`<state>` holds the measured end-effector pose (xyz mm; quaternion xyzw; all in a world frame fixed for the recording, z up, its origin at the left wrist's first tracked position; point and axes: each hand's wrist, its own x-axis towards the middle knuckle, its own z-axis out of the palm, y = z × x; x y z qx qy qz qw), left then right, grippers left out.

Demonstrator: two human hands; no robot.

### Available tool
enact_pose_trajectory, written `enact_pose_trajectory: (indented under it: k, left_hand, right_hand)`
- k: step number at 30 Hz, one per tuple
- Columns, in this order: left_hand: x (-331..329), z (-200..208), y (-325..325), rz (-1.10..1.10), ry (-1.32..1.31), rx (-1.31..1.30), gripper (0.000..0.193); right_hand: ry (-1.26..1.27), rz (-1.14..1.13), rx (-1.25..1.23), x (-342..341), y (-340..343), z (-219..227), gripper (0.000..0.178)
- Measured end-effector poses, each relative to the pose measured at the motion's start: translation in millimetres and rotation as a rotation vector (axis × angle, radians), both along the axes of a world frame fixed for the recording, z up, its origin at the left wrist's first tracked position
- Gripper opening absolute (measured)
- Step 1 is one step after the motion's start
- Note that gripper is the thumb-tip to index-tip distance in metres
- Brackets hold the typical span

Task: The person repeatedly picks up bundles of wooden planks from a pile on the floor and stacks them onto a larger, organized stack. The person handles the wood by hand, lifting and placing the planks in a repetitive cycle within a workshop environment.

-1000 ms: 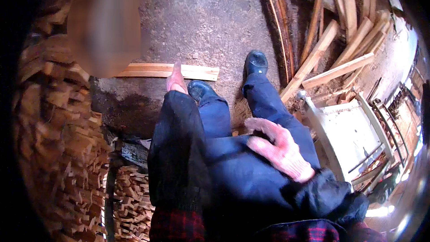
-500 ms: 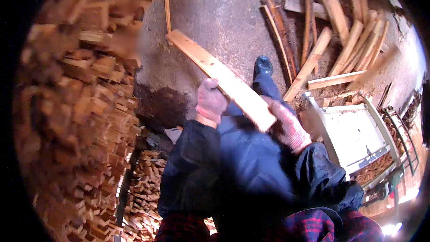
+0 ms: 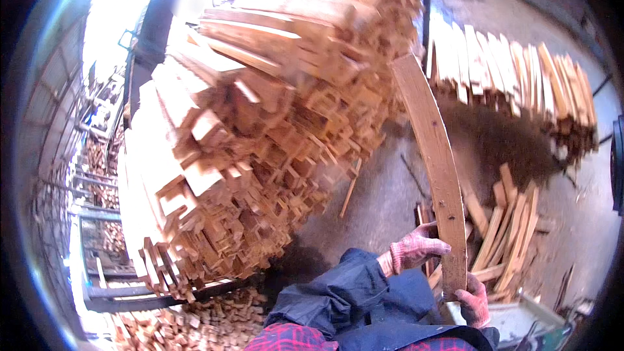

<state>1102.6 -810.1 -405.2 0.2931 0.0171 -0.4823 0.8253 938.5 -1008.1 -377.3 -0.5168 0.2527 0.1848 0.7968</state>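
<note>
Both my hands, in pinkish work gloves, hold one long wooden board [image 3: 434,149], which stands out lengthwise away from me. My left hand [image 3: 419,247] is closed around its left edge, a little above the near end. At that near end my right hand [image 3: 473,299] grips the right edge, its thumb showing on the face. Small dark knots mark the board's lower part. Its far tip reaches up beside a large stack of cut boards [image 3: 260,175].
Another row of stacked boards [image 3: 507,68] stands at the far right. Loose wood strips [image 3: 504,234] lie on the floor behind the held board. A pale cart-like frame [image 3: 520,322] is at lower right, and small offcuts [image 3: 195,318] lie at lower left.
The view has swung toward the big stack on the left. The board has turned from slanting across my lap to pointing away from me, with both hands still on it.
</note>
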Motion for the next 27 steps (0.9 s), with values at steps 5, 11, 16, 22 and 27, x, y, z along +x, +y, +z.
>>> enact_pose_trajectory:
  k: [5, 11, 16, 22, 27]
  left_hand:
    - [32.7, 119.6, 54.0, 0.289, -0.365, 0.076, 0.051]
    - [63.1, 167.9, 121.7, 0.590, -0.514, 0.377, 0.045]
    - [82.1, 125.8, 146.3, 0.632, -0.346, 0.375, 0.036]
    - [78.9, 65.6, 203.3, 0.524, -0.051, 0.631, 0.034]
    - [135.8, 100.5, 201.2, 0.587, -0.264, 0.445, 0.043]
  right_hand:
    - [-0.294, 0.147, -0.042, 102.1, 43.1, 103.4, 0.083]
    - [-0.702, 0.299, -0.184, 286.5, 135.6, 196.6, 0.054]
    - [-0.973, -0.029, -0.130, 342.0, 177.3, 181.4, 0.043]
    - [-0.236, 0.388, -0.608, 263.1, 157.8, 58.8, 0.049]
    - [-0.018, 0.226, -0.580, 185.8, 112.3, 2.8, 0.045]
